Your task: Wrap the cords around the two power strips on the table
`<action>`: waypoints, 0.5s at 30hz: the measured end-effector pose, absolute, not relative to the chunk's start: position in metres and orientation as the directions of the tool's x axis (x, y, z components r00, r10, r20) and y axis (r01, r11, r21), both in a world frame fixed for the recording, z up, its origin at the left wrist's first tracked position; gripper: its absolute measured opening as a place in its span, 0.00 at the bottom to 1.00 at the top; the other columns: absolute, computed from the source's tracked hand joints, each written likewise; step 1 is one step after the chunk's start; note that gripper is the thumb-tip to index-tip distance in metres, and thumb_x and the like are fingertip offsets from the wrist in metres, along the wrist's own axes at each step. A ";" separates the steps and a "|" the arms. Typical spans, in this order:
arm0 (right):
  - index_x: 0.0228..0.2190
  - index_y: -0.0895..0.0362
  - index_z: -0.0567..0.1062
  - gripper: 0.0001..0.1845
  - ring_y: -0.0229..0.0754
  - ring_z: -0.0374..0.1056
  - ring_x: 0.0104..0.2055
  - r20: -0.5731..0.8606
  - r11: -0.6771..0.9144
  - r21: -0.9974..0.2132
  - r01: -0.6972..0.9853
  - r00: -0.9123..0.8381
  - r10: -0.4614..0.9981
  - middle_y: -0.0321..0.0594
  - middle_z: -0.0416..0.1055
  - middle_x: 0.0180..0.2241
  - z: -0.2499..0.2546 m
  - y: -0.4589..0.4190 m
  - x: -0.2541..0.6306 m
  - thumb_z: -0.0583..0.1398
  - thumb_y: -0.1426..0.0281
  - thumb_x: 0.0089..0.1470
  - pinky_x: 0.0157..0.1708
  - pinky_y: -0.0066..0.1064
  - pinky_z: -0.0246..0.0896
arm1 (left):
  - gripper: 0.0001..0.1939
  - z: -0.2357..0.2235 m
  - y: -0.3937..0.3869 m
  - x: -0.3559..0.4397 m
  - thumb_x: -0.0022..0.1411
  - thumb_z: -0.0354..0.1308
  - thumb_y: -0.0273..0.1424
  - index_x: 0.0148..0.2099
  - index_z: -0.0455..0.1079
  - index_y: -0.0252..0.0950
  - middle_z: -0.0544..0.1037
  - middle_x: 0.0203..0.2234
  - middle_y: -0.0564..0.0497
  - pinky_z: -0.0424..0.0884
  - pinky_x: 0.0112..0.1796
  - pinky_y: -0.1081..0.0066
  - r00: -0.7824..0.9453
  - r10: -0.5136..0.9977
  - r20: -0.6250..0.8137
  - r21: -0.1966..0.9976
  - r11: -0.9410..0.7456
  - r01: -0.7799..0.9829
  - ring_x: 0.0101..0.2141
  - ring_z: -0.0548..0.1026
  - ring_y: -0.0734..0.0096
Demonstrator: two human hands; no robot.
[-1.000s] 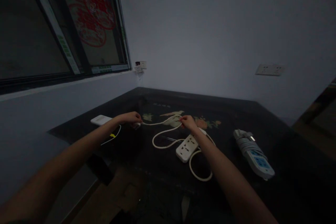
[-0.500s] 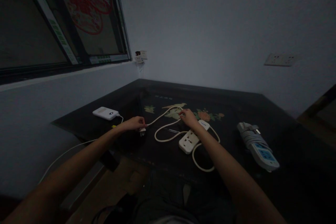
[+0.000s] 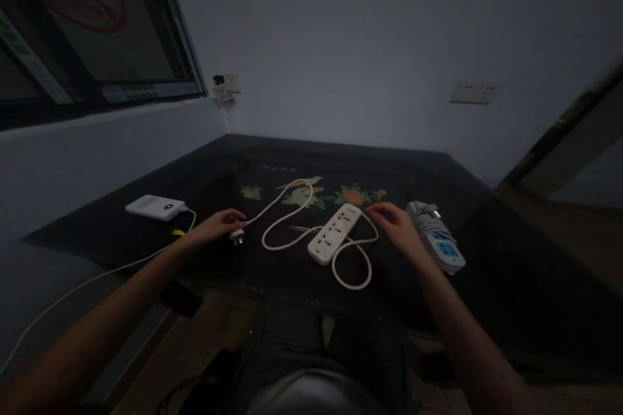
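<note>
Power strip [image 3: 332,233] on table [image 3: 413,168] (power bank [image 3: 154,207] left)

Room lies behind the power strip [image 3: 333,235]; cable [image 3: 278,249] flanks both sides.

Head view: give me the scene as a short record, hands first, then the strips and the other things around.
Left hand: grip on a white plug, metal pins exposed
Right hand: beside the far end of the white power strip, fingertips close to its cord; contact unclear
White power strip: flat, sockets up
Cord: cream, looped on both sides of the strip
Second power strip: blue sockets, grey cord wound around it
Power bank, probably: white, thin cable attached
Table: dark, flower design
</note>
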State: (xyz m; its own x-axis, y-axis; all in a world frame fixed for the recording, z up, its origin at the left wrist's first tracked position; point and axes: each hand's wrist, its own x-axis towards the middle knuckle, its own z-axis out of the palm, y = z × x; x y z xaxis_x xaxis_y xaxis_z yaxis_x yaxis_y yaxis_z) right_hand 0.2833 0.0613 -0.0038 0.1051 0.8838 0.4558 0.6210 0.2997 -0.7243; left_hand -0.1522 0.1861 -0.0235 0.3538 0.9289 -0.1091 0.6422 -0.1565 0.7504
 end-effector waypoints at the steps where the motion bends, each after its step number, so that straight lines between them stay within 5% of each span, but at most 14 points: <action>1: 0.34 0.57 0.77 0.12 0.46 0.71 0.41 0.432 0.276 -0.752 0.598 0.131 0.892 0.44 0.75 0.37 -0.008 0.051 0.289 0.56 0.65 0.54 0.42 0.37 0.64 | 0.32 -0.024 0.183 -0.150 0.44 0.60 0.53 0.44 0.68 0.35 0.76 0.35 0.48 0.69 0.36 0.68 0.355 0.930 -0.092 0.757 -0.166 0.632 0.36 0.74 0.63; 5: 0.34 0.56 0.77 0.12 0.46 0.72 0.39 0.299 0.173 -0.869 0.464 0.212 0.930 0.43 0.76 0.35 -0.025 0.013 0.297 0.58 0.62 0.52 0.40 0.37 0.65 | 0.26 -0.027 0.168 -0.138 0.53 0.56 0.50 0.47 0.68 0.38 0.74 0.43 0.47 0.70 0.43 0.63 0.377 0.926 0.012 0.771 -0.249 0.586 0.43 0.74 0.59; 11: 0.34 0.54 0.77 0.12 0.48 0.73 0.39 0.214 0.085 -0.888 0.452 0.243 0.946 0.43 0.76 0.35 -0.045 -0.024 0.287 0.59 0.61 0.52 0.39 0.37 0.67 | 0.17 -0.020 0.154 -0.121 0.59 0.51 0.42 0.44 0.71 0.39 0.72 0.44 0.46 0.66 0.50 0.60 0.462 0.866 0.190 0.504 -0.490 0.711 0.46 0.71 0.58; 15: 0.34 0.52 0.77 0.10 0.48 0.73 0.39 0.278 0.123 -0.855 0.503 0.246 0.928 0.43 0.76 0.36 -0.048 -0.032 0.280 0.58 0.63 0.53 0.39 0.38 0.67 | 0.13 -0.005 0.135 -0.096 0.61 0.49 0.38 0.43 0.70 0.40 0.73 0.45 0.46 0.64 0.52 0.60 0.479 0.819 0.317 0.437 -0.574 0.692 0.48 0.70 0.59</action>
